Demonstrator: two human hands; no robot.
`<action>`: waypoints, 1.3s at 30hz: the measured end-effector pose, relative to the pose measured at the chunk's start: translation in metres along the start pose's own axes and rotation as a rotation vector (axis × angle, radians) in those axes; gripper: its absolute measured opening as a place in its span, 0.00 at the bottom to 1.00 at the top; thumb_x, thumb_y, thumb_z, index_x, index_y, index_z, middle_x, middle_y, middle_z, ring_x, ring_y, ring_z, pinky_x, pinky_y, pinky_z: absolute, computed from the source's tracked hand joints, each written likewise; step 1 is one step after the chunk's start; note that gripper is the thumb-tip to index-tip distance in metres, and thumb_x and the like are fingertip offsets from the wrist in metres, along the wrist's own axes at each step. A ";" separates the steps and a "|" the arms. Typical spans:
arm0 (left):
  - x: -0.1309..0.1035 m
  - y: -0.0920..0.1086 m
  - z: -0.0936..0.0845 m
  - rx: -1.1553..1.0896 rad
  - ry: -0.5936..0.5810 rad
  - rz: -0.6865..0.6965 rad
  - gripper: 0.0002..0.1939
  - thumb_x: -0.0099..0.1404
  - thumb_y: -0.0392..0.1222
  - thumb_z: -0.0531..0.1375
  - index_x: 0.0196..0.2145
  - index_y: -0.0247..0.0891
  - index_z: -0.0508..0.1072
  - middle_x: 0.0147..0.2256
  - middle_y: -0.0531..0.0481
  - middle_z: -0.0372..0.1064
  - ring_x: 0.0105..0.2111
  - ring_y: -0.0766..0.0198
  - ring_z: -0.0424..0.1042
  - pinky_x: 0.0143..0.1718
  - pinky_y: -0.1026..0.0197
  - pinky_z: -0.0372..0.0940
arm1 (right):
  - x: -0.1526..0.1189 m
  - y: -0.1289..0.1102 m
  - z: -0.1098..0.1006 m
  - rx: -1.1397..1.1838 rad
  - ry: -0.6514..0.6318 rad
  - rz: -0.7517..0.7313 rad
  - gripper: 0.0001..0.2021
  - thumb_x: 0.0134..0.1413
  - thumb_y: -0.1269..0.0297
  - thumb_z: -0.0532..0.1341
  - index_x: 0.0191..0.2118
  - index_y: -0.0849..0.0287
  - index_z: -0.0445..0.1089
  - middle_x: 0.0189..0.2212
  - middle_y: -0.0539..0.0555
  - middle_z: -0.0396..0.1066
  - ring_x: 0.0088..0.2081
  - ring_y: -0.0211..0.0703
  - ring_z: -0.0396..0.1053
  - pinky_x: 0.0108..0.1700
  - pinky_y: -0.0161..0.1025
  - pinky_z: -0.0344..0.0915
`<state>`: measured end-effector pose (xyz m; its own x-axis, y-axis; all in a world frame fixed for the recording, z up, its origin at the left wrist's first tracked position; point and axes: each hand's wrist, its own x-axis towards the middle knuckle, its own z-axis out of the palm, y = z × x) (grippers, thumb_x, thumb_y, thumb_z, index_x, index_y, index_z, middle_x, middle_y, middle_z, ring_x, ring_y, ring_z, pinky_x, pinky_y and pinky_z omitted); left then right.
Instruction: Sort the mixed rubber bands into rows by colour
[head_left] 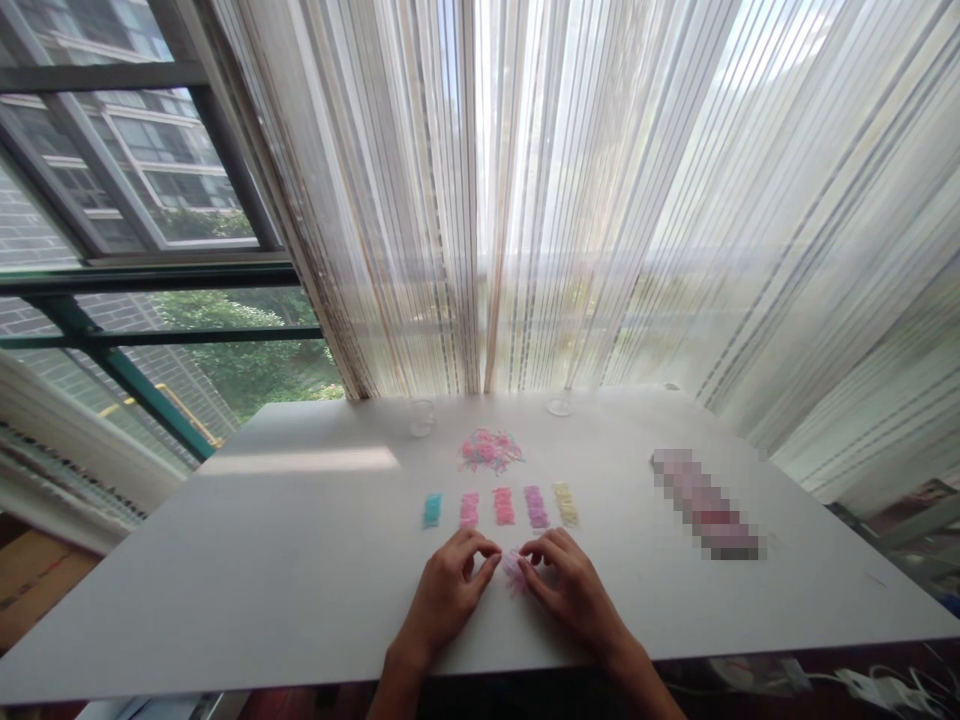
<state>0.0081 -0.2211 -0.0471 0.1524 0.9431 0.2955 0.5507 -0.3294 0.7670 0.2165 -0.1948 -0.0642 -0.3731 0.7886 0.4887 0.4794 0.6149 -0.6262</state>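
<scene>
While the left hand and right hand pinch narrowly, pale-pink strands lie partly hidden. Grip contents are indiscernible.

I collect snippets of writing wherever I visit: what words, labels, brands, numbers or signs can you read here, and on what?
No text is readable.
Pixelated object on the table: obscured, so any print is unreadable.
Brown cardboard, left edge: marks too unclear to read.
Row of five coloured bundles: no lettering visible.
</scene>
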 end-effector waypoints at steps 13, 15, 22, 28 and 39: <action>0.004 -0.004 -0.010 -0.142 0.205 -0.084 0.15 0.67 0.54 0.61 0.38 0.39 0.80 0.32 0.49 0.74 0.24 0.67 0.64 0.27 0.66 0.64 | 0.001 -0.001 0.000 -0.009 -0.016 0.025 0.04 0.62 0.71 0.62 0.37 0.54 0.72 0.31 0.51 0.71 0.36 0.46 0.71 0.39 0.41 0.69; 0.004 -0.008 -0.012 -0.107 0.235 -0.098 0.17 0.67 0.56 0.60 0.38 0.39 0.80 0.32 0.49 0.75 0.24 0.67 0.64 0.27 0.65 0.65 | 0.001 -0.001 0.000 -0.007 -0.017 0.021 0.04 0.63 0.70 0.61 0.37 0.54 0.71 0.31 0.51 0.71 0.36 0.46 0.70 0.39 0.41 0.69; 0.002 -0.028 -0.020 0.097 0.485 -0.210 0.26 0.65 0.65 0.57 0.34 0.40 0.81 0.30 0.48 0.77 0.22 0.64 0.65 0.30 0.60 0.69 | 0.001 -0.001 0.000 -0.005 -0.007 0.019 0.05 0.62 0.70 0.60 0.35 0.54 0.72 0.30 0.52 0.71 0.35 0.46 0.70 0.38 0.41 0.69; 0.003 -0.026 -0.017 0.108 0.459 -0.197 0.25 0.66 0.64 0.56 0.36 0.40 0.81 0.33 0.47 0.78 0.22 0.64 0.66 0.30 0.60 0.69 | 0.002 -0.002 0.000 0.000 -0.010 0.029 0.05 0.63 0.69 0.60 0.35 0.54 0.72 0.30 0.52 0.71 0.35 0.46 0.71 0.38 0.41 0.70; 0.003 -0.029 -0.013 0.091 0.428 -0.170 0.19 0.67 0.57 0.57 0.37 0.40 0.81 0.34 0.48 0.77 0.23 0.65 0.66 0.32 0.61 0.69 | 0.002 -0.002 0.000 0.007 -0.034 0.040 0.05 0.63 0.70 0.60 0.35 0.55 0.71 0.30 0.52 0.71 0.35 0.46 0.70 0.38 0.41 0.69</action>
<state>-0.0181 -0.2091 -0.0607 -0.2876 0.8733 0.3933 0.6112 -0.1488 0.7774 0.2150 -0.1941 -0.0617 -0.3807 0.8123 0.4419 0.4894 0.5825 -0.6490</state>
